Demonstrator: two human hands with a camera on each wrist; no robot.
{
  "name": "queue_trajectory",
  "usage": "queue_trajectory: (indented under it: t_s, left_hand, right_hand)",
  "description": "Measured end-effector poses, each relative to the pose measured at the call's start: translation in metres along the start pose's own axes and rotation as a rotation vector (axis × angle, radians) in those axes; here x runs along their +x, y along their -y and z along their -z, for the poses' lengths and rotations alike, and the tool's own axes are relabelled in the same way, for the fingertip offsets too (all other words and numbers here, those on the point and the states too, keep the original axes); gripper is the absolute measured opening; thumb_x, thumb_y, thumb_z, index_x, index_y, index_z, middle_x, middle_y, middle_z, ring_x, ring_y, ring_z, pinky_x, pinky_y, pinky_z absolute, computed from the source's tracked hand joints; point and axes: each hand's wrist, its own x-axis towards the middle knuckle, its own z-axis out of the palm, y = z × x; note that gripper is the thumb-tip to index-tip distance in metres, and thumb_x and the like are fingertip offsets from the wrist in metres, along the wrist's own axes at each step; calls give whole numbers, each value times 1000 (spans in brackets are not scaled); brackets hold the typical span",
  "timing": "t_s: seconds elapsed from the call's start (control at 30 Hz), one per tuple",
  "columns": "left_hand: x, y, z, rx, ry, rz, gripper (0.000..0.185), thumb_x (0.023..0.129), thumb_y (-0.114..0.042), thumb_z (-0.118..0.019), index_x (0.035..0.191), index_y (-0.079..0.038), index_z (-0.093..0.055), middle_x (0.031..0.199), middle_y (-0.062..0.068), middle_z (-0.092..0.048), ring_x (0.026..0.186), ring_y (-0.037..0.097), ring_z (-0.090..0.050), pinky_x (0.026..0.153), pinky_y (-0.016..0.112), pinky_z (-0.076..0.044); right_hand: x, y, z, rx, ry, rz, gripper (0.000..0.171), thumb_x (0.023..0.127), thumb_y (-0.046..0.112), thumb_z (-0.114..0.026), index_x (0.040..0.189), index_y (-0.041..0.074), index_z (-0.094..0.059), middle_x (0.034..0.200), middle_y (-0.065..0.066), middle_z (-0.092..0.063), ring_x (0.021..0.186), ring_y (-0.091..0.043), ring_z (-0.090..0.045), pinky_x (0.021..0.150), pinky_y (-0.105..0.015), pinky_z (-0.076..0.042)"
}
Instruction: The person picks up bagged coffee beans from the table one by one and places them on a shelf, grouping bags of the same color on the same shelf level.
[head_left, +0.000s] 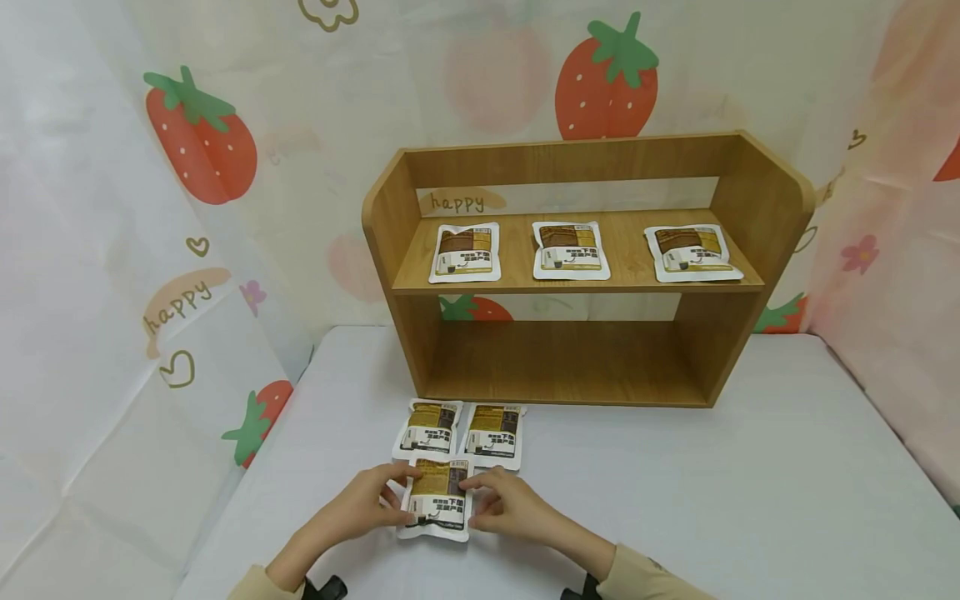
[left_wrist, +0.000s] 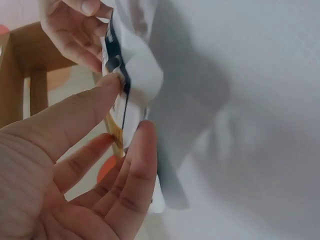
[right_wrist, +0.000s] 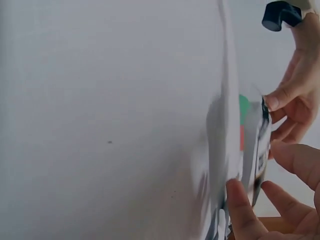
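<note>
A white and brown food pouch (head_left: pixel 438 498) is lifted just above the white table (head_left: pixel 675 500) near its front edge. My left hand (head_left: pixel 401 497) pinches its left edge and my right hand (head_left: pixel 474 502) pinches its right edge. In the left wrist view the left hand's thumb (left_wrist: pixel 107 85) and fingers (left_wrist: pixel 142 145) clamp the pouch (left_wrist: pixel 140 75) edge-on, with the right hand (left_wrist: pixel 75 30) beyond. In the right wrist view the right hand's fingers (right_wrist: pixel 240 205) hold the pouch (right_wrist: pixel 261 150), and the left hand (right_wrist: pixel 292 100) is on its far side.
Two matching pouches (head_left: pixel 427 427) (head_left: pixel 492 431) lie side by side just beyond the held one. A wooden two-level shelf (head_left: pixel 757 208) stands at the back; three pouches (head_left: pixel 465 252) (head_left: pixel 570 249) (head_left: pixel 692 252) lie on its upper board. Strawberry-print curtains surround the table.
</note>
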Motion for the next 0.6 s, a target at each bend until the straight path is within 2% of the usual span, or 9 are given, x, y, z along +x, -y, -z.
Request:
queue_trajectory:
  t_s: [0.17, 0.3, 0.6]
  left_hand:
    - [2, -4, -2, -29, -65, 16, 56, 71, -10, -79, 122, -3, -57, 112, 15, -59, 74, 12, -57, 57, 20, -49]
    - [5, -9, -4, -30, -110, 36, 59, 70, -9, -80, 123, -3, -56, 114, 16, -58, 76, 14, -57, 56, 20, -47]
    - [15, -14, -12, -61, -221, 17, 62, 67, -1, -80, 124, -5, -56, 118, 18, -57, 80, 20, -60, 59, 19, -47]
  right_hand:
    - [2, 4, 1, 45, -59, -13, 51, 78, 10, -74, 125, 6, -55, 114, -17, -46, 93, -27, -61, 75, -17, -51]
    - [3, 5, 2, 33, -107, -25, 52, 78, 10, -74, 126, 7, -54, 119, -16, -45, 93, -25, -60, 75, -18, -52]
    - [9, 1, 5, -17, -236, -7, 53, 76, 3, -72, 126, 6, -54, 123, -17, -43, 87, -20, -58, 70, -16, -51]
